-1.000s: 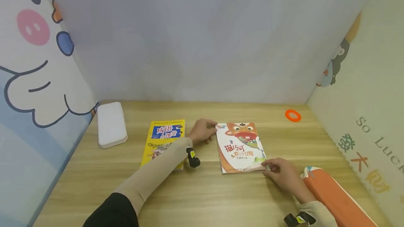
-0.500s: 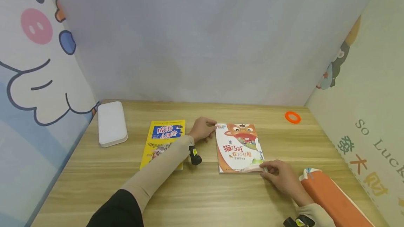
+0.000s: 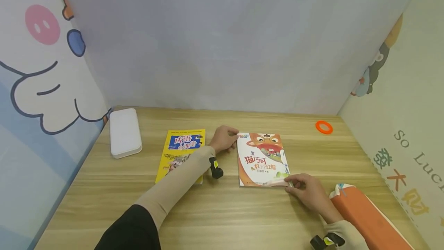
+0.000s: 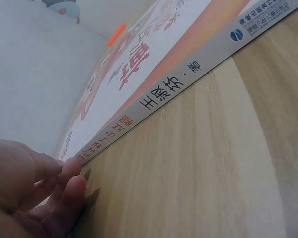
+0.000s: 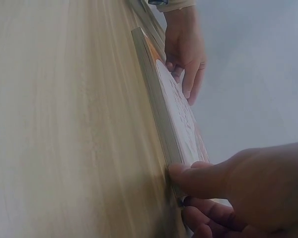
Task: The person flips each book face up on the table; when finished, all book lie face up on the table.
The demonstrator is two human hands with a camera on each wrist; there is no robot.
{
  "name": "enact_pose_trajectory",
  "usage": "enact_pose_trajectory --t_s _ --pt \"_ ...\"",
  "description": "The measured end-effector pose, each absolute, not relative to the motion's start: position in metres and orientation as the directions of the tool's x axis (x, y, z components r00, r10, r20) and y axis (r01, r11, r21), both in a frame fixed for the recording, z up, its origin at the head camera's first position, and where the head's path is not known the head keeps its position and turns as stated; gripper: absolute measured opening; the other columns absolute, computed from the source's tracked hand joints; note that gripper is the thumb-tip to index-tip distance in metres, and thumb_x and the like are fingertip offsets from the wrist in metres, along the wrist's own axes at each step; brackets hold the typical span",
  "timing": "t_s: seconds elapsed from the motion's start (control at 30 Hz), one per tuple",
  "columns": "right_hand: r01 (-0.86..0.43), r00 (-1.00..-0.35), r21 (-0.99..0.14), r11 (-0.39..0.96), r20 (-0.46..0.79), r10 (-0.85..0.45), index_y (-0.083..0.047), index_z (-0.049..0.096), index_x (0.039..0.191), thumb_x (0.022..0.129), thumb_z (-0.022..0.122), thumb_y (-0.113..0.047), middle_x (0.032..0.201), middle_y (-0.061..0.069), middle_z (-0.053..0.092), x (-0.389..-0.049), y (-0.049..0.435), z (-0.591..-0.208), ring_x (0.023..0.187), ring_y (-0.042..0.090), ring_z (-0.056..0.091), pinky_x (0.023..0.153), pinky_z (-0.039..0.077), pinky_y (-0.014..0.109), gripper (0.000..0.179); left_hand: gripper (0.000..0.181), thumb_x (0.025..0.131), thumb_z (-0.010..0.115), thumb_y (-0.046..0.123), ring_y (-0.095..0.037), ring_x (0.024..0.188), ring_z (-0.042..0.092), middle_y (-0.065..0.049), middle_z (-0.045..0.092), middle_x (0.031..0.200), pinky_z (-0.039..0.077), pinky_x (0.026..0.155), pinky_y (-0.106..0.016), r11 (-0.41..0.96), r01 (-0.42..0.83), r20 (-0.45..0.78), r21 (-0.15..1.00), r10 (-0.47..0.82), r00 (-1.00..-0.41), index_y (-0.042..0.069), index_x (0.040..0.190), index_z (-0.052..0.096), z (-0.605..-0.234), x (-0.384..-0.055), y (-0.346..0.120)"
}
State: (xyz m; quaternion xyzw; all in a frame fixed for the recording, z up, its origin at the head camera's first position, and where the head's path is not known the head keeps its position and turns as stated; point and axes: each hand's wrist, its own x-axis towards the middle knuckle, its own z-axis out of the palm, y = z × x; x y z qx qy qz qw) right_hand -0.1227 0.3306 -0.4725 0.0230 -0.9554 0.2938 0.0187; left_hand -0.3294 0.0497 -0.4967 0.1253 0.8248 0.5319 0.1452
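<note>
A white picture book (image 3: 260, 161) with a red-brown cartoon animal on its cover lies flat on the wooden table. At its far left corner, my left hand (image 3: 223, 139) holds on with thumb and curled fingertips; the left wrist view shows them at the end of the printed spine (image 4: 164, 89). The near right corner is pinched by my right hand (image 3: 308, 192); in the right wrist view the thumb (image 5: 193, 176) presses on the cover's edge, with the other fingers lower down. Left of it lies a yellow book (image 3: 184, 142), partly covered by my left forearm.
A white rounded case (image 3: 125, 132) lies at the back left of the table (image 3: 222, 219). An orange ring (image 3: 324, 127) sits at the back right. Beside my right forearm is an orange fabric pouch (image 3: 364, 211). Walls close in the back and both sides.
The near edge of the white book has swung slightly left, my right hand moving with it. My left hand stays at the far left corner. The head view has shifted a little.
</note>
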Motion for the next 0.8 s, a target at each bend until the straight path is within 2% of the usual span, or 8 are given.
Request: enact_pose_trajectory --t_s 0.33,0.8 --pt "-0.052 -0.998 -0.579 0.814 0.055 -0.025 -0.013 0.080 0.102 0.081 0.087 -0.015 0.086 -0.001 0.069 -0.1246 0.3298 -0.4720 0.078 0.000 0.058 0.069 0.049 0.021 0.022 0.036 0.101 0.063 0.008 -0.010 0.042 0.054 -0.007 0.069 0.066 0.051 0.043 -0.024 0.416 0.049 -0.109 0.908 0.349 -0.931 0.002 0.136 0.064 -0.4913 -0.3308 0.0519" --pt "-0.056 -0.998 -0.604 0.795 0.056 -0.028 -0.012 0.080 0.102 0.081 0.087 -0.015 0.084 -0.001 0.068 -0.1245 0.3315 -0.4768 0.075 -0.001 0.055 0.068 0.048 0.020 0.023 0.034 0.101 0.063 0.009 -0.011 0.045 0.055 -0.007 0.069 0.066 0.051 0.044 -0.023 0.425 0.029 -0.126 0.905 0.331 -0.935 0.003 0.135 0.066 -0.4906 -0.3283 0.0515"
